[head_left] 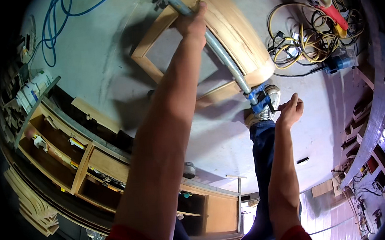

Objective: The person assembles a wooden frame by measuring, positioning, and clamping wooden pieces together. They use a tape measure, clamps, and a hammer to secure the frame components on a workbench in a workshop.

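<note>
A long steel pipe clamp (224,56) lies across a pale wooden furniture frame (236,33) with a broad curved panel, on the grey floor. My left hand (191,26) is wrapped round the pipe near its far end, by the panel's edge. At the near end sits the clamp's blue screw head (258,98), close to my shoe. Beside it, my right hand (291,109) is closed at the end of the small dark crank handle. The frame's far corner partly leaves the picture, and my left hand and forearm hide part of its inner side.
Tangled yellow and black cords (303,41) and a blue power tool (338,61) lie at the right. A blue hose (51,34) curls at the far left. Wooden cabinets with open compartments (54,147) line the near left. My shoe (271,97) stands beside the clamp.
</note>
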`<state>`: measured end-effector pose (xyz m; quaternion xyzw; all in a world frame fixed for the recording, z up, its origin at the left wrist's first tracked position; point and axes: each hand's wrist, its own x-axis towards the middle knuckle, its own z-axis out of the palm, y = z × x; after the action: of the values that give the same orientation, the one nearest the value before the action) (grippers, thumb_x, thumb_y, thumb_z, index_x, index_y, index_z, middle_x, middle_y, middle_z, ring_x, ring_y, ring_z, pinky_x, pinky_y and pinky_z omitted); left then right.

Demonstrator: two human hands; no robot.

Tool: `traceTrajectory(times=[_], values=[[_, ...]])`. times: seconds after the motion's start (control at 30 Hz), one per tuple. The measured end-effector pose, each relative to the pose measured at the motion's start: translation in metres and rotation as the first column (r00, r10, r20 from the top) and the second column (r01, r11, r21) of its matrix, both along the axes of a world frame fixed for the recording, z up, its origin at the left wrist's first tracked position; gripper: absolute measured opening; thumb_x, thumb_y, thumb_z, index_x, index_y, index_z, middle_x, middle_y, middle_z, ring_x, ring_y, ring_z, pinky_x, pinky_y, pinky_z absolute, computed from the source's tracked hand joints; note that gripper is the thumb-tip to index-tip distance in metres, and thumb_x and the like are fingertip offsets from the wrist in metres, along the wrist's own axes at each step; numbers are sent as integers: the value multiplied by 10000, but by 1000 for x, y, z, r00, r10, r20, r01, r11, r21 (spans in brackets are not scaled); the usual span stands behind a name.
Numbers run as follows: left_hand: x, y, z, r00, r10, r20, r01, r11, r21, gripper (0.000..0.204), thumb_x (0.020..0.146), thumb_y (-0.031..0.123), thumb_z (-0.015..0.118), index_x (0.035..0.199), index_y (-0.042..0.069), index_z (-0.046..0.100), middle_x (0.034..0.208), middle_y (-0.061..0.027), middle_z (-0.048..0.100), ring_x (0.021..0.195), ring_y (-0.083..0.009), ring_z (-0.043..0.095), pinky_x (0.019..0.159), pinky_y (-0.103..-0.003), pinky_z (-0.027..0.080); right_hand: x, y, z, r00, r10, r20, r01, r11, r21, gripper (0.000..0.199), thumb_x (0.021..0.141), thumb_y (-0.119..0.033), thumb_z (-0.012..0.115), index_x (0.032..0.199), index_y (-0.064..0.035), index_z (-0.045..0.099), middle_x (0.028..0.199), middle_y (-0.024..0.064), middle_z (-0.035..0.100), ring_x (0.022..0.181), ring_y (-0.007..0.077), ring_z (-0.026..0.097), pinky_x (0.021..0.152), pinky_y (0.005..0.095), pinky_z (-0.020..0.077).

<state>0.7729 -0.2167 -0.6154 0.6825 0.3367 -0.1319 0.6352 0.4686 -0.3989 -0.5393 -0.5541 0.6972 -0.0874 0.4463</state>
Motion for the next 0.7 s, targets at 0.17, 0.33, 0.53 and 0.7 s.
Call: traceTrajectory(times=[0.17,0.33,0.53,0.7], values=[[4,-19,-6,1000,-13,-19,14,999,51,667,919,319,764,1388,-78,504,1367,-184,612,1201,-272,617,1029,-372,486,-34,50,39,765,642,56,-636,739,220,271,1046,-286,579,979,-26,613,701,49,592,610,119,524,576,307,451],[7,-25,16,897,-276,-345,346,924,161,774,985,536,597,1457,-58,447,1466,-229,528,1305,-334,552,1054,-393,455,-45,58,35,567,820,-82,-818,572,65,197,991,-203,619,1081,-29,617,931,193,668,903,379,627,792,459,506],[-5,13,21,944,-120,-306,79,986,-144,421,993,361,658,1287,90,529,1070,-105,601,808,-235,657,740,-420,605,-74,40,32,937,319,139,-346,813,468,316,1029,-352,602,1081,-41,598,985,80,683,916,150,633,782,304,517],[-18,19,68,952,88,-293,-200,905,-377,211,1014,201,643,1121,112,485,729,-10,479,588,-138,491,534,-335,486,-89,48,21,998,49,35,-59,691,720,294,1025,-346,583,1103,-65,622,905,41,681,785,178,651,726,370,569]])
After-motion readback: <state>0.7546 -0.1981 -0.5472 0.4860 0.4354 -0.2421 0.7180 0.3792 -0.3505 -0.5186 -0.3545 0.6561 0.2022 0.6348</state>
